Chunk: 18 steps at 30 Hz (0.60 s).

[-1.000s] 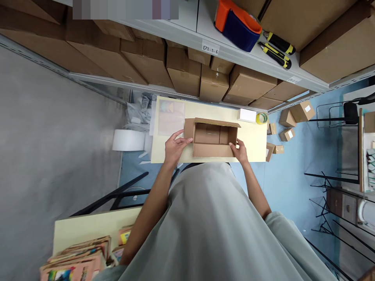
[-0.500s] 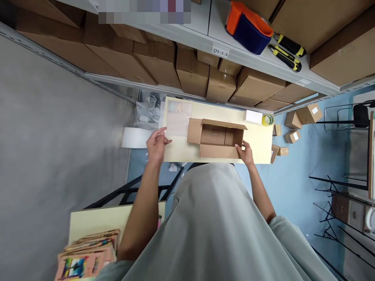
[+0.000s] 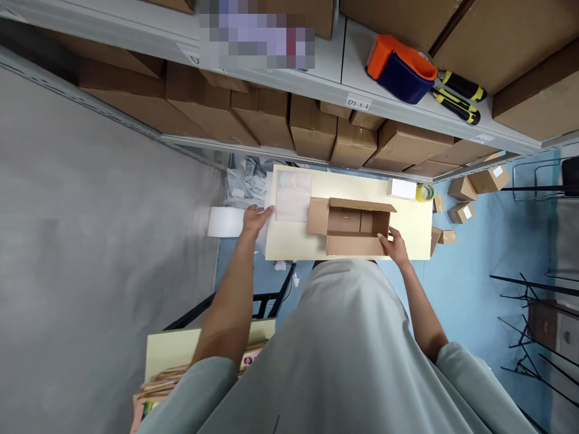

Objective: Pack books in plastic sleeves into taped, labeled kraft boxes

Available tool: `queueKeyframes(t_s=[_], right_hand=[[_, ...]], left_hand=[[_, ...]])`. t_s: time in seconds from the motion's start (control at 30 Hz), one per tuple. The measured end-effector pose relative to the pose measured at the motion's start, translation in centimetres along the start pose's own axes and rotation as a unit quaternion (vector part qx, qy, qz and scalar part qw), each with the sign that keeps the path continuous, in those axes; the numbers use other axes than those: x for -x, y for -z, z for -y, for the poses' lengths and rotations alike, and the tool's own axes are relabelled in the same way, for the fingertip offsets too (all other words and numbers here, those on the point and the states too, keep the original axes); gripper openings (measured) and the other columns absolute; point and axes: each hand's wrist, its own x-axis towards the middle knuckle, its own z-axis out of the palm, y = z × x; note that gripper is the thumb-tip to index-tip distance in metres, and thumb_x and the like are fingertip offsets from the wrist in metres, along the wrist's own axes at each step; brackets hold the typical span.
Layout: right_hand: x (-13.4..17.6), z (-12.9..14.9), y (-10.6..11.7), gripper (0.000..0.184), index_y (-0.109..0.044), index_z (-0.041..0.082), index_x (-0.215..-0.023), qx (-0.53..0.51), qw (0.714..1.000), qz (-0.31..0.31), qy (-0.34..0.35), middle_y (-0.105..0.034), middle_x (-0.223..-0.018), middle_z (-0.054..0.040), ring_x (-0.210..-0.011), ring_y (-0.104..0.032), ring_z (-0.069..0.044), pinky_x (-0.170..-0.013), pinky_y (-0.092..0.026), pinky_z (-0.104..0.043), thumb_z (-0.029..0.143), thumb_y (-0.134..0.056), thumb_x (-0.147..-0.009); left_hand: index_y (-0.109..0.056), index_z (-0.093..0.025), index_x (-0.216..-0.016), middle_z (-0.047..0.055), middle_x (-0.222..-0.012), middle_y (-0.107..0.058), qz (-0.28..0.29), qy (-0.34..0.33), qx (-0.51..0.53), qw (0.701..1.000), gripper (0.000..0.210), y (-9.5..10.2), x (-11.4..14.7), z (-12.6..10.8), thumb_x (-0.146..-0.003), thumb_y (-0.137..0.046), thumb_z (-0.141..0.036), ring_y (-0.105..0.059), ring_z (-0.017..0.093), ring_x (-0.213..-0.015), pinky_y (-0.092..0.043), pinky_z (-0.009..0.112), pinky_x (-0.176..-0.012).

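An open cardboard box (image 3: 357, 245) lies on the cream tabletop (image 3: 289, 246), with one end flap (image 3: 318, 216) folded out to the left. My right hand (image 3: 394, 246) grips the box at its near right corner, thumb over the edge of the front flap. My left hand (image 3: 257, 220) is at the table's left edge, fingers stretched out toward the right and apart from the box. Close to those fingers, clear plastic hangs over the edge; whether they touch it I cannot tell. A translucent printed sheet or bag (image 3: 293, 198) lies flat left of the box.
A white box (image 3: 401, 188) and a yellow tape roll (image 3: 424, 193) stand at the back right. Behind the table, a shelf (image 3: 316, 72) holds many cartons, an orange-and-blue holder (image 3: 401, 69) and box cutters (image 3: 456, 107). A white cylinder (image 3: 225, 222) is on the left; magazines (image 3: 167, 386) lie lower left.
My left hand has turned, its fingers now reaching right at the table edge. My right hand stays on the box corner. The whole view has shifted, so everything appears further right and lower.
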Motion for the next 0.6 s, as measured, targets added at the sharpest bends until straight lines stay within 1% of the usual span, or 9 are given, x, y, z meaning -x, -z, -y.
queueKeyframes(t_s=[0.07,0.1,0.2,0.33,0.47,0.6], right_hand=[[-0.1,0.1,0.1,0.089,-0.066,0.018,-0.147,0.002,1.0,0.002,-0.005,-0.062,-0.151,-0.023,-0.129,-0.068,-0.037,-0.1,-0.065,-0.056,0.083,-0.068,-0.087],[-0.1,0.2,0.1,0.089,-0.067,0.017,-0.146,0.003,1.0,0.003,-0.008,-0.062,-0.15,-0.023,-0.128,-0.068,-0.038,-0.1,-0.065,-0.056,0.083,-0.069,-0.085],[-0.2,0.4,0.1,0.086,-0.068,0.018,-0.143,-0.003,1.0,0.006,-0.02,-0.063,-0.15,-0.022,-0.129,-0.069,-0.037,-0.101,-0.065,-0.056,0.08,-0.072,-0.084],[-0.3,0.6,0.2,0.079,-0.068,0.021,-0.144,-0.003,1.0,0.017,-0.026,-0.064,-0.15,-0.0188,-0.129,-0.069,-0.035,-0.1,-0.066,-0.054,0.076,-0.072,-0.087],[-0.2,0.8,0.4,0.078,-0.068,0.021,-0.144,0.01,0.999,0.019,-0.032,-0.065,-0.149,-0.0187,-0.128,-0.069,-0.035,-0.098,-0.066,-0.052,0.074,-0.073,-0.087],[-0.2,0.8,0.2,0.079,-0.066,0.02,-0.145,-0.002,0.999,0.025,-0.03,-0.063,-0.151,-0.0193,-0.131,-0.068,-0.035,-0.1,-0.065,-0.052,0.074,-0.072,-0.087]], left_hand=[[-0.068,-0.018,-0.094,0.01,-0.089,-0.077,-0.019,0.029,-0.033,0.999,0.027,-2.0,-0.2,-0.2,-0.075,-0.086,-0.027,-0.075,0.032,-0.109,-0.057,0.048,-0.106],[-0.068,-0.019,-0.088,0.01,-0.088,-0.077,-0.036,0.044,-0.049,0.997,0.02,-2.6,-0.4,-0.4,-0.077,-0.082,-0.027,-0.075,0.033,-0.11,-0.056,0.049,-0.107],[-0.066,-0.021,-0.079,0.011,-0.085,-0.076,-0.066,0.054,-0.078,0.993,0.008,-3.2,-0.9,-1.0,-0.081,-0.073,-0.026,-0.075,0.034,-0.108,-0.055,0.051,-0.107],[-0.062,-0.023,-0.074,0.007,-0.081,-0.072,-0.065,0.024,-0.101,0.993,0.011,-2.9,-1.2,-1.6,-0.082,-0.07,-0.024,-0.074,0.031,-0.103,-0.054,0.046,-0.107],[-0.06,-0.024,-0.077,0.003,-0.079,-0.066,-0.042,-0.013,-0.113,0.993,0.01,-3.5,-1.0,-2.0,-0.082,-0.068,-0.021,-0.071,0.028,-0.1,-0.053,0.042,-0.107],[-0.054,-0.025,-0.08,0.001,-0.076,-0.061,-0.042,-0.009,-0.121,0.992,0.013,-4.3,-0.9,-2.2,-0.084,-0.066,-0.021,-0.069,0.026,-0.095,-0.054,0.043,-0.104]])
